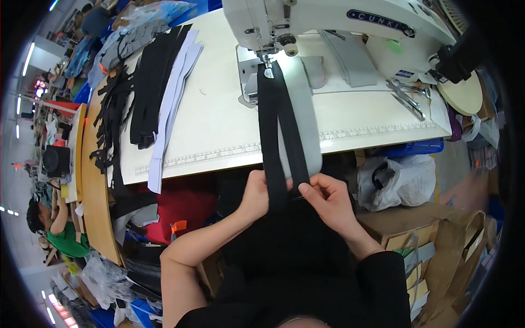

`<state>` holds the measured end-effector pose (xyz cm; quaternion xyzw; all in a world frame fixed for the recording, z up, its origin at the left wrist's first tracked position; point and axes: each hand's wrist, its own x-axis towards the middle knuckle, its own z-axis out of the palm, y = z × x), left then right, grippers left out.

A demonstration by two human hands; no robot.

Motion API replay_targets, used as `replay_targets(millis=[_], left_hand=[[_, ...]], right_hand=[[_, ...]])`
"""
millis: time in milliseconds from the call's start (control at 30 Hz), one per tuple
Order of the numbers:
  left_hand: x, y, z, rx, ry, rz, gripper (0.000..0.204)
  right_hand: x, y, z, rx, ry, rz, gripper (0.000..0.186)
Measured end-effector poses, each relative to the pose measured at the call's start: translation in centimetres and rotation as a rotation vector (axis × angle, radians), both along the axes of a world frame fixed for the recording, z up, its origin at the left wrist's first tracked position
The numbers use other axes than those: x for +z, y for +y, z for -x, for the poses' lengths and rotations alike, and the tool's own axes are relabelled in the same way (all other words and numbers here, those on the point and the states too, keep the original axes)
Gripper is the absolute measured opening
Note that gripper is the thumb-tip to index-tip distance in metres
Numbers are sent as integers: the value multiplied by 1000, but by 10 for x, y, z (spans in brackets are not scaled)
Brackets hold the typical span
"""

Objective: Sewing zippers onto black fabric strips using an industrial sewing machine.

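Two long black strips (270,136) run over a light grey padded piece (303,120) from under the presser foot (268,68) of a white sewing machine (328,16) down past the table's front edge. My left hand (255,194) is closed on the left strip's lower part, its fingertips hidden behind the fabric. My right hand (325,199) pinches the lower part of the right strip between thumb and fingers.
Black strips (156,82) and white strips (172,115) lie left on the white table (208,131). Scissors (407,101) rest at right. Cardboard boxes (426,246) and a white bag (399,180) are lower right. A co-worker (65,238) in green is far left.
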<state>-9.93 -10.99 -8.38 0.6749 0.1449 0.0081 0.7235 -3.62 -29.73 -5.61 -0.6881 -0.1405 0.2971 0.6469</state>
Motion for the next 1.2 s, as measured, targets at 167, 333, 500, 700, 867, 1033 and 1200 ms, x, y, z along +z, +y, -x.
replay_targets(millis=[167, 333, 500, 700, 867, 1033, 1200], left_hand=[[-7, 25, 15, -115, 70, 117, 17], [-8, 21, 16, -145, 112, 271, 7], [-9, 19, 23, -76, 216, 382, 7], [-7, 12, 25, -113, 200, 282, 15], [-2, 11, 27, -304, 199, 186, 16], [8, 3, 32, -361, 62, 201, 22], [-1, 4, 38, -288, 157, 223, 22]], right_hand=[[-19, 15, 17, 30, 75, -33, 22], [-19, 17, 27, 27, -59, 19, 20], [-28, 6, 45, 27, -66, 104, 21], [-28, -10, 56, 52, -252, 256, 30], [-33, -30, 59, 129, -230, 239, 33], [-35, -43, 52, 19, 617, -532, 36], [-48, -45, 75, -15, 535, -217, 33]])
